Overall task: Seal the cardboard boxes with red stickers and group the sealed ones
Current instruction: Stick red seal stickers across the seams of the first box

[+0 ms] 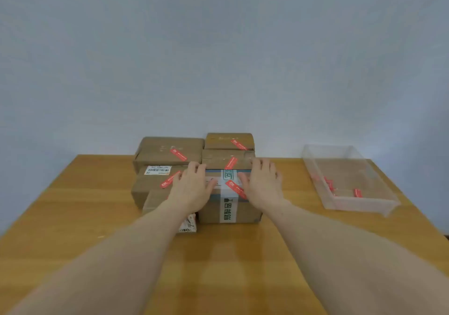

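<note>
From the head camera, looking down over both forearms: the left hand (192,186) and the right hand (263,181) lie flat on top of the front box (229,200), the one with the white printed tape running over its lid and down its face. Fingers are spread, palms down, one hand on each side of that tape. Neither grip is clenched around anything; both are open and pressing or steadying, not grasping. Between the hands sits a red sticker (235,188), laid at a slant across the tape seam, so this box looks sealed to me.

Why hands on both ends? My guess is they mean to shove or square the box up against its neighbours. Those neighbours are right there: a wide box at rear left (167,152), two stacked at rear right (229,142), a labelled one at mid-left (150,183), each showing a red sticker, plus a small one (155,200) half hidden under the left wrist whose seal I cannot make out. All are huddled touching at the far middle of the worktop (73,205).

Well apart on the right, a clear plastic tray (379,203) holds a few spare red stickers (357,192). Grouping looks nearly done.
</note>
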